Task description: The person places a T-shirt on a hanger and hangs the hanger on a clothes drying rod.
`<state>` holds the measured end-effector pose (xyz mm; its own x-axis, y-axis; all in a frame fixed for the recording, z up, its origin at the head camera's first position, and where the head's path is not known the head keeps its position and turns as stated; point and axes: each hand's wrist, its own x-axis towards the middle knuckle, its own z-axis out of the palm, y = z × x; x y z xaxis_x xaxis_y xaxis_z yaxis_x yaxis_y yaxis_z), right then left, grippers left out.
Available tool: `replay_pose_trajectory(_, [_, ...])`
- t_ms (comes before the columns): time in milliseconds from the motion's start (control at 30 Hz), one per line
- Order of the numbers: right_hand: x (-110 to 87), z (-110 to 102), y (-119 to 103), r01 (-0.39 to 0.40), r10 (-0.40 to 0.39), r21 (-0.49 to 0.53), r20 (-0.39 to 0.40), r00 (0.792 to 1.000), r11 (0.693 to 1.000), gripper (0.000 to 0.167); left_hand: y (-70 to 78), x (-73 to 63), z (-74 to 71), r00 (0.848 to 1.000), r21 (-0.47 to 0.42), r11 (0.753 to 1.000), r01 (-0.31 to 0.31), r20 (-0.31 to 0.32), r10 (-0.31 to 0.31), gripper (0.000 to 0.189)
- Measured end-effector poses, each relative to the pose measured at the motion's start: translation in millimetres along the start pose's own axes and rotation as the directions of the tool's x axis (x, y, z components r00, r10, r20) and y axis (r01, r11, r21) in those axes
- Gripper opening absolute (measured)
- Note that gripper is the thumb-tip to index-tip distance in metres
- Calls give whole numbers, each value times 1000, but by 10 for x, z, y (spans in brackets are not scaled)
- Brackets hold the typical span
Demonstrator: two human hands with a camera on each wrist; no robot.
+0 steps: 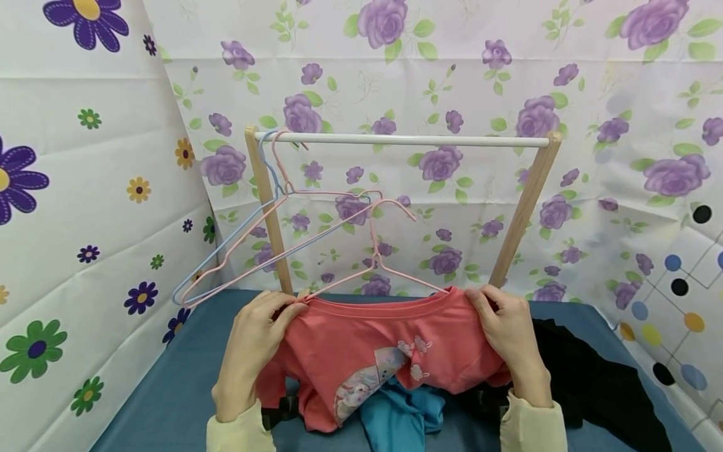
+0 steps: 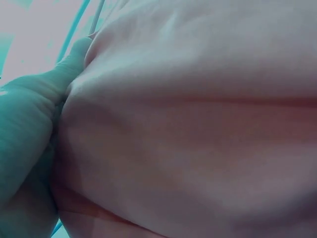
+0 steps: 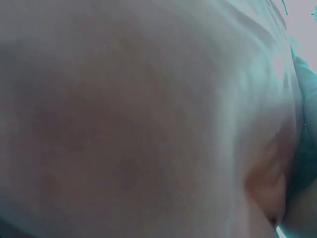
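A coral-pink shirt with a printed patch and small flower appliques is stretched between both hands. A pink hanger sits inside its neckline, its hook and upper arms showing above the collar and the rest hidden by cloth. The left hand pinches the shirt's left shoulder beside the hanger's arm. At the other shoulder, the right hand pinches the fabric between thumb and fingers. In the left wrist view the shirt fills most of the picture; likewise, the shirt covers most of the right wrist view.
Behind the shirt stands a rack with a white rail and wooden legs. A blue hanger and a pink hanger hang at its left end. Blue cloth and black clothing lie on the blue table cover.
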<state>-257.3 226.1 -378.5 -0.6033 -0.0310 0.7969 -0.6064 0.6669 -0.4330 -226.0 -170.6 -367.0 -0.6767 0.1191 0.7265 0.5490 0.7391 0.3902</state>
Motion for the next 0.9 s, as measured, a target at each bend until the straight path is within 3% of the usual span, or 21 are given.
replay_pose_trajectory(300, [-2, -89, 104, -5, 5, -9, -54, 999, 1000, 19, -36, -10, -55, 1000, -12, 1000, 6, -6, -6, 5])
replay_pose_trajectory(600, [24, -163, 220, -90, 91, 14, -104, 990, 996, 24, -55, -25, -89, 999, 11, 1000, 21, -25, -21, 8])
replay_pose_trajectory(767, [37, -192, 334, -133, 135, 23, -187, 973, 991, 27, -70, -27, -115, 999, 27, 999, 17, -51, -16, 6])
replay_pose_trajectory(900, [27, -209, 450, -218, 221, 42, -241, 945, 975, 26, -73, -35, -125, 998, 39, 999, 24, -57, -22, 5])
